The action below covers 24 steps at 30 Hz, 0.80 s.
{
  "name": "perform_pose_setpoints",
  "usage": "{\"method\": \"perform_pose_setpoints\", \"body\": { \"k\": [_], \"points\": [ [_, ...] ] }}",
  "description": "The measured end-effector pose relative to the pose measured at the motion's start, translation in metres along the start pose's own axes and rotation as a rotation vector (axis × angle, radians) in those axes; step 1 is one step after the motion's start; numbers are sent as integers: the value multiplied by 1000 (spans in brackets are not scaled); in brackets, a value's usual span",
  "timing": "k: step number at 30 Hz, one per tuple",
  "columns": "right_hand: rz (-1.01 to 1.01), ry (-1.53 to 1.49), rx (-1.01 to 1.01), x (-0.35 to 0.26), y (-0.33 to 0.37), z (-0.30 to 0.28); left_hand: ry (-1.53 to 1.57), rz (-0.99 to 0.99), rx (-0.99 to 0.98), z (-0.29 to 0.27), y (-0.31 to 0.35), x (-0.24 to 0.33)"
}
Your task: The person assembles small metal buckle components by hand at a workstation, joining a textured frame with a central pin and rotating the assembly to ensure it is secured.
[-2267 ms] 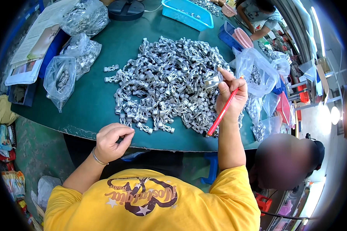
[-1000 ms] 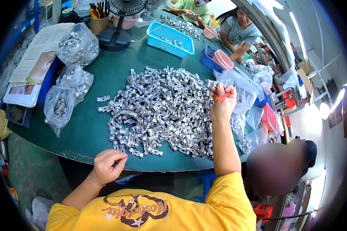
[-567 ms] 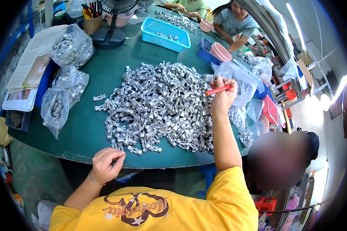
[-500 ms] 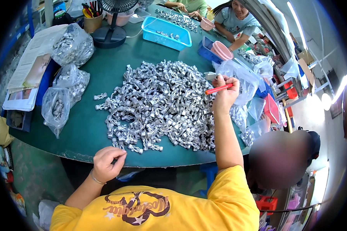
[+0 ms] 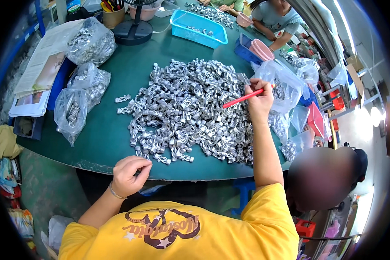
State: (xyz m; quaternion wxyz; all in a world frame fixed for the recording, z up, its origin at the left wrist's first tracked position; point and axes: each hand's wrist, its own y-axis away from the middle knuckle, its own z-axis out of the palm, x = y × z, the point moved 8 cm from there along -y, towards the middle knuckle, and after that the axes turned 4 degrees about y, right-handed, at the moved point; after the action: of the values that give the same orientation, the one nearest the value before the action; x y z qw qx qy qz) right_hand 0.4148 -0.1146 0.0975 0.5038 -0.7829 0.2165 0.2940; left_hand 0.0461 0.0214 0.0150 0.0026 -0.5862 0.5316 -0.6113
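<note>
My right hand (image 5: 261,97) is closed round a red pen (image 5: 242,99), which slants down to the left over the heap. Above its fingertips shows a small translucent piece (image 5: 243,79), too unclear to name; whether the hand grips it I cannot tell. Beneath lies a big heap of small silver-grey metal fittings (image 5: 190,108), each with a ribbed round end and a twisted loop. At the near table edge my left hand (image 5: 130,175) is closed, thumb against curled fingers, just below some outlying fittings. What its fingers hold, if anything, is hidden.
The green table (image 5: 104,130) carries clear bags of fittings (image 5: 91,43) at left, beside papers (image 5: 41,65). Farther back stand a black fan (image 5: 133,32) and a blue tray (image 5: 199,32). A large clear bag (image 5: 284,89) lies right of my hand. Other people sit at the far side and right.
The whole view has shifted, so the table sits slightly higher and farther right. In my right hand the pen has turned and shows more of its length. My left hand stays at the edge.
</note>
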Motion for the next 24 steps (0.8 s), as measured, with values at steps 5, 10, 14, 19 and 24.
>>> {"method": "perform_pose_setpoints", "body": {
  "k": [5,10,14,19,24],
  "points": [
    [56,13,-17,-1,-2,8,-5,-6,7,0,0,-1],
    [79,338,-13,-7,-3,10,-3,-12,2,1,0,-1],
    [150,421,-78,0,-5,13,2,-15,3,1,0,0],
    [80,470,-141,-11,-8,18,-3,-22,21,1,-1,-1],
    [34,358,-53,-6,-4,18,-1,-26,28,1,0,-3]
  ]
}}
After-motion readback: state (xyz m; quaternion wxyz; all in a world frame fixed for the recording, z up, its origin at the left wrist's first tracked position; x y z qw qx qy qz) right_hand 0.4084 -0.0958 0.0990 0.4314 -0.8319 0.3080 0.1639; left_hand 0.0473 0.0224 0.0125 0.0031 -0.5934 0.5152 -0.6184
